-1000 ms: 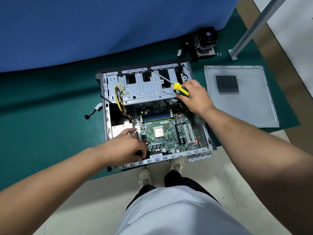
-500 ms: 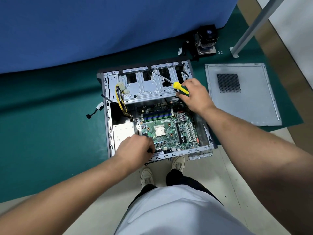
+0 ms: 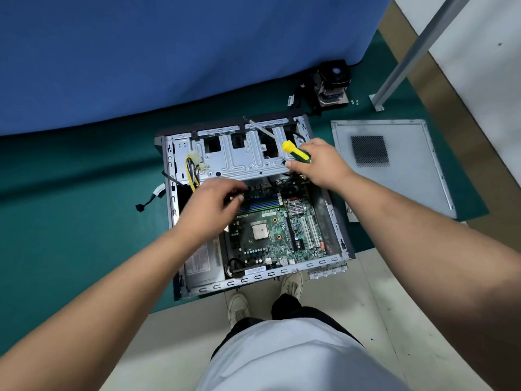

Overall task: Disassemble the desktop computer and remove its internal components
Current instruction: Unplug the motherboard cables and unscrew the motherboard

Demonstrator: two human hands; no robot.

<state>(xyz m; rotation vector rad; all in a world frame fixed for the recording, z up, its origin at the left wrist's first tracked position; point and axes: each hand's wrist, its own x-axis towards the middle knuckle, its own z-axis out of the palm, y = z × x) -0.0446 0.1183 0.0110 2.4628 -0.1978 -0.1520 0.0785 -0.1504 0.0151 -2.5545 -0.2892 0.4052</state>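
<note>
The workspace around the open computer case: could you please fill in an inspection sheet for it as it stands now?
Surface: green mat on a pale floor.
Job's things: open computer case lying flat; motherboard still inside; side panel off, beside it.
Clutter: cooler fan and small screws on the mat.
Grippers: right hand grips a yellow screwdriver; left hand reaches over the board's top left, grasp unclear.
Cables: yellow wire bundle in the case; loose black cable outside.
Surroundings: blue cloth, metal post.

I see green circuit board (image 3: pixel 270 232) w/ blue memory sticks (image 3: pixel 260 203), yellow-green screwdriver handle (image 3: pixel 296 152), grey side panel (image 3: pixel 400 176) w/ black mesh patch, teal mat (image 3: pixel 70 207), blue cloth (image 3: pixel 169 52).
</note>
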